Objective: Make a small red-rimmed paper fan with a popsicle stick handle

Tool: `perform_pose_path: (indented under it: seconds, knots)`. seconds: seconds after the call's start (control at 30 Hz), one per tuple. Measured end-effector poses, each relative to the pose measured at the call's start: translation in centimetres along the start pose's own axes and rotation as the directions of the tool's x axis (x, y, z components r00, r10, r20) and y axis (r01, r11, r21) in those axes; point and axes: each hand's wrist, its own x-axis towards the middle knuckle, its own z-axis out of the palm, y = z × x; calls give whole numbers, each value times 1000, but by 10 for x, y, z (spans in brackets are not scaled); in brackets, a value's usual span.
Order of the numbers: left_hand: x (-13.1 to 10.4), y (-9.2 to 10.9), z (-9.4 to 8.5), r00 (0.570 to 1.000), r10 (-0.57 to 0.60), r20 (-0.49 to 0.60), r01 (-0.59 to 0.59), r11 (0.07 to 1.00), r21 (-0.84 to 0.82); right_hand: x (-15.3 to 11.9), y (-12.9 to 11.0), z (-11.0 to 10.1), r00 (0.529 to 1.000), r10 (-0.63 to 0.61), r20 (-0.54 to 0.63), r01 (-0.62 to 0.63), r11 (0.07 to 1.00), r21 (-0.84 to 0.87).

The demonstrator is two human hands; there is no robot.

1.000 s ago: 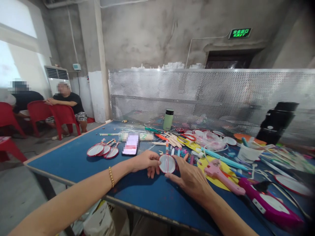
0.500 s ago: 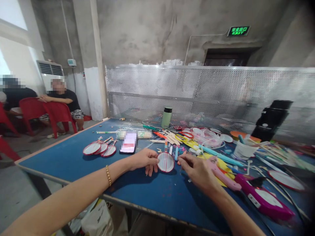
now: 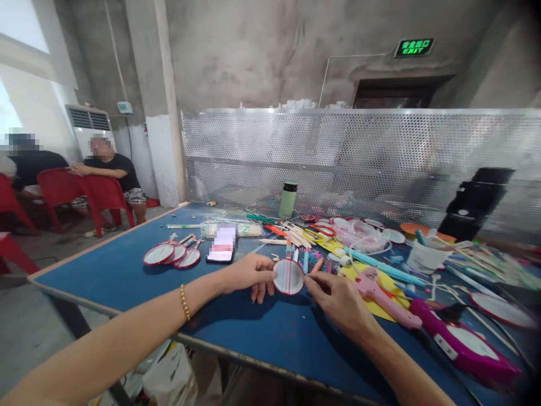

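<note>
Between my hands, a small round white disc (image 3: 289, 276) with a red rim and a short stick at its top is held above the blue table (image 3: 169, 293). My left hand (image 3: 252, 276) pinches its left edge between thumb and fingers. At the right edge, the closed fingertips of my right hand (image 3: 333, 293) touch the rim. Several similar discs (image 3: 158, 254) lie at the left beside a phone (image 3: 221, 243). Wooden sticks (image 3: 298, 234) and pens are just behind the held disc.
A green bottle (image 3: 288, 200) stands at the back. To the right lie a pink glue gun (image 3: 389, 299), a purple device (image 3: 465, 341) with cables, and a white cup (image 3: 426, 256) of tools. A perforated metal screen (image 3: 270, 152) borders the table. People sit at the far left.
My right hand has come in to the disc's right edge, where there was a gap before. The view has shifted slightly.
</note>
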Motion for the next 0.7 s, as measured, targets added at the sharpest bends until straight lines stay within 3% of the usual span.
perform_pose_path:
  seconds: [0.4,0.7]
  knots:
    - [-1,3,5,999,39,17,-38,999,-37,4,3,4,988,59,143,-83,982,172]
    - [0,3,7,999,32,-4,-32,999,-28,5,10,9,986,39,163,-89,947,309]
